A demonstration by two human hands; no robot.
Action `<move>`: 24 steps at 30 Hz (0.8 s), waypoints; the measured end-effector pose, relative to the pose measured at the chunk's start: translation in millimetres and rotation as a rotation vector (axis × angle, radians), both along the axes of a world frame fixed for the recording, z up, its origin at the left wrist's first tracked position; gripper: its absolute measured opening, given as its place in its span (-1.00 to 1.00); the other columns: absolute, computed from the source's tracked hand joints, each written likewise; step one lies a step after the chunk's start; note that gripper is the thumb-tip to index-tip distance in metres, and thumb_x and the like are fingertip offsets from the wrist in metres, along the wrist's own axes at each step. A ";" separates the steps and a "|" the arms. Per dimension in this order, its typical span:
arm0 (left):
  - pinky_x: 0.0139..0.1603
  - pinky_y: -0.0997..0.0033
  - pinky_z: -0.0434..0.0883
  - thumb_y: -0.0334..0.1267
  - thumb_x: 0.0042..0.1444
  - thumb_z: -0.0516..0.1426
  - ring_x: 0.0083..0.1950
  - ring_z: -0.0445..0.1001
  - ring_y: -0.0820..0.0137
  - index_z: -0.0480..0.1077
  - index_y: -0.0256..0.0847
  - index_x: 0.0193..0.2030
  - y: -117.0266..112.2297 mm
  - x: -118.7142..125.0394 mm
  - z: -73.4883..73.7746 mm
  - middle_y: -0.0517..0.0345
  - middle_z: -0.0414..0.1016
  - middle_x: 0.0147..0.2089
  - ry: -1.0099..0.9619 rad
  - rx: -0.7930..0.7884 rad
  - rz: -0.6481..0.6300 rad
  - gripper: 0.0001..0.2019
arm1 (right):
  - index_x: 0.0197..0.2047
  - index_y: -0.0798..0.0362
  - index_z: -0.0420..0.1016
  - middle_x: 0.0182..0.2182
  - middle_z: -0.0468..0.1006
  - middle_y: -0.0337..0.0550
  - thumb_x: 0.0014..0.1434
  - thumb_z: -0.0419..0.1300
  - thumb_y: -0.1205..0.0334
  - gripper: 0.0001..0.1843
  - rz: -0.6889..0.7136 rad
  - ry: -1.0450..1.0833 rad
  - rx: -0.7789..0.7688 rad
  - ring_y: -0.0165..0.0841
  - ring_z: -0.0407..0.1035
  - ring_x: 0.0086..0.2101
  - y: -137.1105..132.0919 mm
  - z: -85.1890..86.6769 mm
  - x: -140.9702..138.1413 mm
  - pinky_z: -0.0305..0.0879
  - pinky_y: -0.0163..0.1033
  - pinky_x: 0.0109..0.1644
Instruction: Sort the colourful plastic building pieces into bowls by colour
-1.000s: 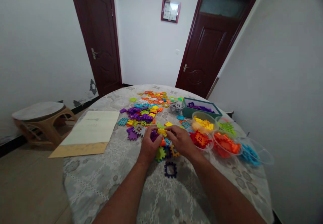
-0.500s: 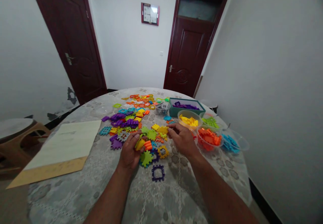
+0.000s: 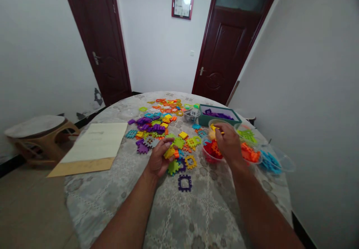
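My left hand (image 3: 159,158) is closed around a yellow toothed building piece (image 3: 169,152) above the loose pile. Over the bowl of yellow pieces (image 3: 211,134) is my right hand (image 3: 228,140), its fingers pinched on another yellow building piece (image 3: 218,129) whose shape is partly hidden. Just below that hand sits a bowl of red pieces (image 3: 209,152). Around my left hand lie lime green pieces (image 3: 178,143), a yellow square frame (image 3: 190,162) and a purple square frame (image 3: 184,183).
A green-rimmed box of purple pieces (image 3: 220,114) stands behind the bowls. To the right are tubs of orange pieces (image 3: 250,154), blue pieces (image 3: 270,162) and green pieces (image 3: 246,135). A paper sheet (image 3: 95,140) lies at left. Purple pieces (image 3: 148,123) are heaped mid-table.
My right hand has moved right from the loose pile to the bowl of yellow pieces, carrying a yellow piece. My left hand still holds its yellow piece. The camera view has turned left.
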State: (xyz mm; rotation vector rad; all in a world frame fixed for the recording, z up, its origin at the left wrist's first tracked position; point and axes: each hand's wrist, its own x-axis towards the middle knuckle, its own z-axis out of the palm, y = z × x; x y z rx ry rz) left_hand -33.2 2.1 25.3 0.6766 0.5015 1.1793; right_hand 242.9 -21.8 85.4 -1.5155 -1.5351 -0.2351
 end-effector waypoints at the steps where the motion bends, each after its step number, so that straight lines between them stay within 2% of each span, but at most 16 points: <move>1: -0.58 0.60 0.32 -0.22 0.01 0.43 -0.20 0.60 0.34 0.51 -0.26 0.00 -0.6 -0.2 -0.3 0.00 0.58 -0.15 -0.005 -0.006 -0.014 -0.58 | -0.01 0.03 0.60 -0.02 0.64 0.04 0.35 0.11 0.27 -0.74 0.103 0.031 -0.029 -0.14 0.51 0.00 -5.7 -3.6 -19.2 0.43 0.03 0.19; 3: -0.58 0.60 0.33 -0.23 0.04 0.41 -0.17 0.61 0.33 0.52 -0.25 -0.01 -1.3 -0.7 -1.6 -0.02 0.58 -0.08 -0.012 -0.021 -0.049 -0.62 | 0.04 -0.02 0.59 0.01 0.65 -0.01 0.37 0.13 0.27 -0.74 0.288 0.068 -0.091 -0.18 0.53 0.00 -16.4 -11.3 -58.2 0.47 -0.02 0.14; 5: -0.59 0.60 0.34 -0.23 0.07 0.39 -0.19 0.61 0.34 0.53 -0.24 0.01 -1.3 -1.4 -3.8 -0.01 0.58 -0.06 -0.035 -0.046 -0.090 -0.64 | 0.08 -0.05 0.59 0.04 0.65 -0.03 0.39 0.13 0.31 -0.71 0.422 0.059 -0.119 -0.19 0.52 0.05 -23.9 -19.4 -90.1 0.46 -0.02 0.19; 8: -0.63 0.61 0.31 -0.22 0.13 0.34 -0.31 0.57 0.41 0.55 -0.27 0.04 -0.2 -2.8 -6.9 0.02 0.59 -0.17 -0.088 -0.098 -0.157 -0.65 | 0.14 -0.06 0.57 0.09 0.63 -0.03 0.38 0.13 0.35 -0.66 0.507 0.052 -0.131 -0.19 0.49 0.12 -28.6 -30.8 -114.7 0.40 0.01 0.28; 13: -0.73 0.58 0.26 -0.21 0.21 0.25 -0.42 0.57 0.37 0.56 -0.32 -0.05 0.8 -2.7 -7.7 -0.01 0.64 -0.24 -0.090 -0.239 -0.279 -0.75 | 0.19 -0.09 0.57 0.11 0.63 -0.07 0.40 0.15 0.35 -0.64 0.524 0.125 -0.203 -0.21 0.49 0.12 -31.8 -36.9 -115.6 0.38 -0.02 0.29; 17: -0.77 0.58 0.24 -0.18 0.25 0.24 -0.53 0.52 0.40 0.54 -0.31 -0.19 -1.0 -0.8 -7.0 0.05 0.60 -0.38 -0.088 -0.275 -0.321 -0.81 | 0.15 -0.09 0.58 0.10 0.64 -0.08 0.38 0.17 0.36 -0.66 0.579 0.141 -0.223 -0.23 0.49 0.12 -34.1 -35.3 -116.2 0.37 -0.05 0.28; 21: -0.77 0.59 0.23 -0.17 0.26 0.22 -0.52 0.51 0.41 0.56 -0.30 -0.16 -1.4 -1.4 -5.4 0.04 0.61 -0.36 -0.092 -0.270 -0.340 -0.79 | 0.01 -0.06 0.58 0.08 0.64 -0.09 0.36 0.20 0.38 -0.77 0.617 0.170 -0.214 -0.23 0.49 0.10 -34.4 -39.7 -117.0 0.36 -0.06 0.26; 24: -0.72 0.57 0.30 -0.20 0.25 0.23 -0.47 0.55 0.40 0.59 -0.32 -0.10 -1.0 -3.5 -3.0 0.01 0.63 -0.31 -0.078 -0.268 -0.319 -0.78 | -0.02 -0.05 0.57 0.00 0.65 -0.10 0.38 0.19 0.33 -0.83 0.561 0.225 -0.211 -0.24 0.51 0.02 -35.5 -44.7 -114.7 0.39 -0.09 0.16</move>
